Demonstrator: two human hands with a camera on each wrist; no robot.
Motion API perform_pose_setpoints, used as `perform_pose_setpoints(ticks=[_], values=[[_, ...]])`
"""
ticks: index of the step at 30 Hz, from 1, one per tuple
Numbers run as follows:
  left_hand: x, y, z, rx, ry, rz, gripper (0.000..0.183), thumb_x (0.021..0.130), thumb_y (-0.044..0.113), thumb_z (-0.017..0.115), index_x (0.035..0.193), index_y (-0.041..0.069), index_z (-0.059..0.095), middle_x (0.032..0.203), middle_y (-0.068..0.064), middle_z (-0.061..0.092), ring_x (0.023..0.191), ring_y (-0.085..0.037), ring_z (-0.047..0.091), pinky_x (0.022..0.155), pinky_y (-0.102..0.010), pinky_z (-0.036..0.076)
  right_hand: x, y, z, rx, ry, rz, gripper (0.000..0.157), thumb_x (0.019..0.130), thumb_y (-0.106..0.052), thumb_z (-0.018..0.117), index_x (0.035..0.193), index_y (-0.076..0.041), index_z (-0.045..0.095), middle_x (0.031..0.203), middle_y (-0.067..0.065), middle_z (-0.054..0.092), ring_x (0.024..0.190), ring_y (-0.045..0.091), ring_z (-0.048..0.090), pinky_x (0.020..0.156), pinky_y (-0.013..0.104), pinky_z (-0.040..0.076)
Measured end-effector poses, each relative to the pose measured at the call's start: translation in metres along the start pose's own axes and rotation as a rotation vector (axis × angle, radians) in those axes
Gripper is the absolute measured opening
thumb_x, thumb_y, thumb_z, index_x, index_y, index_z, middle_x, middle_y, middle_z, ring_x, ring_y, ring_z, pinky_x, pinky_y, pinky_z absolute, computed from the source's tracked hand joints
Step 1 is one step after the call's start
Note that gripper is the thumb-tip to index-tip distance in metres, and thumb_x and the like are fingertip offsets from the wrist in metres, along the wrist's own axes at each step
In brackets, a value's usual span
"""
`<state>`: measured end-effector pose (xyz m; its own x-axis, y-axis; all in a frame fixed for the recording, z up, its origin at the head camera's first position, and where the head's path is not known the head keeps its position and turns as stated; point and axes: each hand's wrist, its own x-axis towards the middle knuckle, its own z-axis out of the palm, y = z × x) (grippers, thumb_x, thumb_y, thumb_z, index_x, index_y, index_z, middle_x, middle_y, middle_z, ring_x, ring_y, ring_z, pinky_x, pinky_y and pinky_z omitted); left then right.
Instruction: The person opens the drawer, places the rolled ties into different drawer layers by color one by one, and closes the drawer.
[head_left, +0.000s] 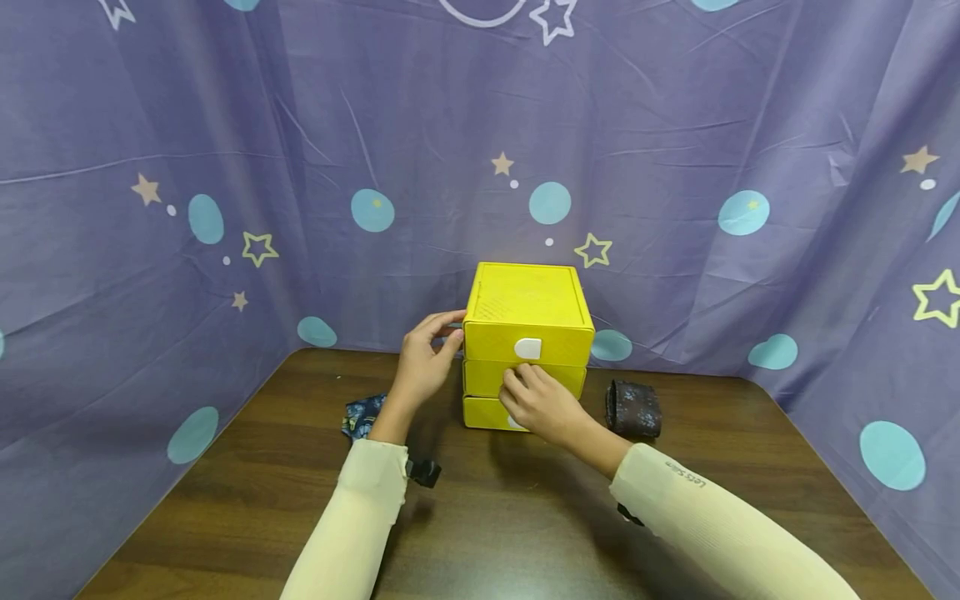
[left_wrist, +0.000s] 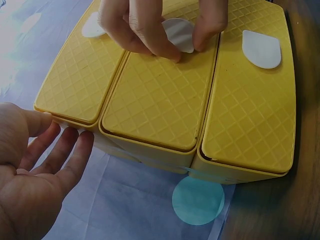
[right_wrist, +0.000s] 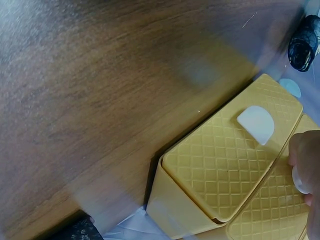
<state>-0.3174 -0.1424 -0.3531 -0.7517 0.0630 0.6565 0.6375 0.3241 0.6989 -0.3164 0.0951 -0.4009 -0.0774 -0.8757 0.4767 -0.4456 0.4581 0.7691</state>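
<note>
A yellow three-drawer box (head_left: 528, 296) with white tab handles stands on the table. My right hand (head_left: 542, 402) is at the middle drawer's front (left_wrist: 157, 95), its thumb and fingers pinching the white tab (left_wrist: 179, 34). With my left hand (head_left: 424, 360) I touch the box's left side at the top drawer. In the left wrist view, that thumb lies at the edge of the top drawer front (left_wrist: 75, 70) and the fingers reach along the side wall. The bottom drawer's tab (right_wrist: 257, 124) is free of both hands. All three drawer fronts look nearly level.
A dark blue patterned cloth (head_left: 363, 416) lies left of the box, partly behind my left forearm. On the right sits a dark, folded or rolled patterned cloth (head_left: 634, 409). A purple curtain (head_left: 465, 125) with stars hangs behind the wooden table (head_left: 487, 533).
</note>
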Motion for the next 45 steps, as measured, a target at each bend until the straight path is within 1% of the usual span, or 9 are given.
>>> perform_pose_setpoints(ticks=[4, 7, 11, 18, 21, 30, 37, 41, 45], values=[[0.000, 0.000, 0.000, -0.005, -0.002, -0.001, 0.031, 0.103, 0.013, 0.063, 0.134, 0.010, 0.068, 0.129, -0.009, 0.064, 0.111, -0.025, 0.066, 0.090, -0.048, 0.059, 0.000, 0.000, -0.004, -0.007, -0.022, -0.004, 0.048, 0.109, 0.005, 0.023, 0.098, -0.004, 0.068, 0.100, 0.013, 0.059, 0.085, 0.028, 0.056, 0.072, 0.035, 0.051], [-0.003, 0.017, -0.001, -0.010, 0.001, 0.000, 0.031, 0.103, 0.006, 0.062, 0.134, 0.003, 0.067, 0.129, -0.017, 0.064, 0.111, -0.031, 0.066, 0.091, -0.051, 0.058, 0.001, -0.001, -0.007, -0.017, -0.027, -0.010, 0.046, 0.108, 0.005, 0.025, 0.100, -0.004, 0.069, 0.100, 0.013, 0.058, 0.086, 0.028, 0.056, 0.073, 0.034, 0.052], [-0.007, 0.040, -0.001, -0.013, 0.008, -0.001, 0.031, 0.101, -0.003, 0.060, 0.132, -0.006, 0.064, 0.128, -0.027, 0.062, 0.111, -0.038, 0.065, 0.091, -0.054, 0.057, 0.000, -0.002, -0.008, -0.009, -0.026, -0.014, 0.047, 0.108, 0.005, 0.024, 0.100, -0.003, 0.070, 0.100, 0.013, 0.058, 0.086, 0.028, 0.055, 0.074, 0.035, 0.052], [-0.007, 0.041, -0.001, -0.011, 0.011, -0.008, 0.031, 0.101, -0.002, 0.060, 0.132, -0.006, 0.065, 0.128, -0.028, 0.061, 0.110, -0.038, 0.065, 0.091, -0.055, 0.057, -0.003, -0.003, -0.007, -0.002, 0.010, -0.027, 0.047, 0.107, 0.005, 0.024, 0.098, -0.002, 0.070, 0.098, 0.014, 0.058, 0.084, 0.029, 0.056, 0.074, 0.036, 0.053], [-0.008, 0.041, -0.001, -0.013, 0.011, -0.007, 0.031, 0.101, -0.003, 0.060, 0.131, -0.006, 0.065, 0.128, -0.029, 0.061, 0.111, -0.039, 0.064, 0.091, -0.056, 0.056, -0.003, -0.003, -0.008, -0.004, 0.006, -0.031, 0.046, 0.107, 0.005, 0.026, 0.099, -0.002, 0.070, 0.099, 0.014, 0.058, 0.084, 0.029, 0.056, 0.076, 0.036, 0.053], [-0.007, 0.041, -0.002, -0.023, 0.006, 0.001, 0.031, 0.101, -0.003, 0.060, 0.132, -0.007, 0.064, 0.129, -0.029, 0.061, 0.111, -0.040, 0.064, 0.091, -0.057, 0.056, -0.003, -0.005, -0.013, -0.015, 0.026, -0.038, 0.045, 0.106, 0.006, 0.029, 0.098, -0.003, 0.072, 0.099, 0.014, 0.060, 0.084, 0.029, 0.058, 0.078, 0.034, 0.056], [-0.008, 0.041, -0.002, -0.008, 0.007, -0.001, 0.031, 0.101, -0.003, 0.060, 0.132, -0.007, 0.064, 0.129, -0.027, 0.062, 0.112, -0.039, 0.065, 0.091, -0.054, 0.057, -0.003, -0.007, -0.019, -0.009, 0.038, -0.047, 0.042, 0.105, 0.006, 0.032, 0.097, -0.004, 0.072, 0.100, 0.014, 0.060, 0.085, 0.029, 0.058, 0.077, 0.034, 0.055], [-0.008, 0.042, -0.002, -0.006, 0.005, -0.006, 0.031, 0.101, -0.002, 0.060, 0.132, -0.006, 0.064, 0.129, -0.025, 0.062, 0.112, -0.038, 0.065, 0.091, -0.053, 0.058, -0.004, -0.008, -0.022, -0.010, 0.060, -0.054, 0.043, 0.104, 0.007, 0.031, 0.096, -0.004, 0.072, 0.100, 0.014, 0.061, 0.084, 0.029, 0.058, 0.075, 0.033, 0.055], [-0.008, 0.041, -0.002, -0.002, 0.004, -0.008, 0.031, 0.101, -0.002, 0.060, 0.132, -0.005, 0.065, 0.128, -0.023, 0.063, 0.112, -0.037, 0.065, 0.092, -0.051, 0.058, -0.005, -0.009, -0.024, -0.007, 0.062, -0.057, 0.045, 0.105, 0.007, 0.030, 0.097, -0.005, 0.073, 0.101, 0.014, 0.061, 0.086, 0.029, 0.059, 0.076, 0.033, 0.056]])
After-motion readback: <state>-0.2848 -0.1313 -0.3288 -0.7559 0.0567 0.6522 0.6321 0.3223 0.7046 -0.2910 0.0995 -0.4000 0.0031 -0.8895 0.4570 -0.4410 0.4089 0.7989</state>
